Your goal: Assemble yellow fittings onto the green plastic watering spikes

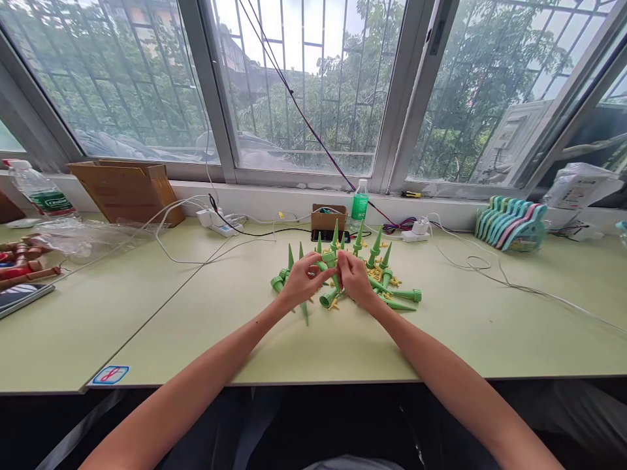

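My left hand is closed around a green plant watering spike, its wide ribbed cap up and its point slanting down. Pressed close to that cap, my right hand has its fingers pinched together; whatever they hold is too small and hidden to make out. Around both hands are more green spikes. Several stand point up behind, such as one spike, and others lie on their sides, like the spike at the right. Small yellow plastic pieces are scattered among them.
Behind the spikes are a small cardboard box, a dark phone and a green-labelled bottle. White cables cross the pale table. Pastel hangers stand right; a large carton and plastic bags sit left.
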`<state>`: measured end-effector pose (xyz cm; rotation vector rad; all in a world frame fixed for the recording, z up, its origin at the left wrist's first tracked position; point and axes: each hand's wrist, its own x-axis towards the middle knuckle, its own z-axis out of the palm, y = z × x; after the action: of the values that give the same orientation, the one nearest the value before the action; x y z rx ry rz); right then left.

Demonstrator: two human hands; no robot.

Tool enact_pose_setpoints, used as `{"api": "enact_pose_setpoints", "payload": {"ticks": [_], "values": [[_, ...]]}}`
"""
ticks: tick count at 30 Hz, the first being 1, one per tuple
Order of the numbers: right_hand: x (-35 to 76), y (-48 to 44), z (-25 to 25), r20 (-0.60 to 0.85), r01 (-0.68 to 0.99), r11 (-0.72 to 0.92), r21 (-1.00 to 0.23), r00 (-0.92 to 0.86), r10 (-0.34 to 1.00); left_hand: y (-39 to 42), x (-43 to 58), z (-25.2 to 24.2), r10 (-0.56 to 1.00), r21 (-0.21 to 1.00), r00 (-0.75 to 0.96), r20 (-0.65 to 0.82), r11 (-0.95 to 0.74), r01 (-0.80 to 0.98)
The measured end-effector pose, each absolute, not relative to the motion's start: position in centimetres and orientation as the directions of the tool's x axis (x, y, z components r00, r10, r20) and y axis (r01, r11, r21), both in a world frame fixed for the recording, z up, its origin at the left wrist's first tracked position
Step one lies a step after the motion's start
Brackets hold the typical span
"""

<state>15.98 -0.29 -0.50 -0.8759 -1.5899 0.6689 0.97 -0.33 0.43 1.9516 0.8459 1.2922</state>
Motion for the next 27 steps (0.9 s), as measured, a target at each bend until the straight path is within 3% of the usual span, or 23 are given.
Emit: {"api": "enact_pose_setpoints", "payload": {"ticks": [21, 27], "values": [[15.99, 0.01, -0.52, 0.573, 0.269, 0.573, -0.774, -0.089, 0.815, -0.29, 1.08, 0.0, 0.798, 0.751, 0.27, 0.539, -0.6, 0.276], [16.03, 0.04, -0.53, 0.575, 0.257, 0.575, -0.777, -0.082, 0.814, -0.03, 0.62, -0.12, 0.727, 0.632, 0.284, 0.626, -0.686, 0.361]]}}
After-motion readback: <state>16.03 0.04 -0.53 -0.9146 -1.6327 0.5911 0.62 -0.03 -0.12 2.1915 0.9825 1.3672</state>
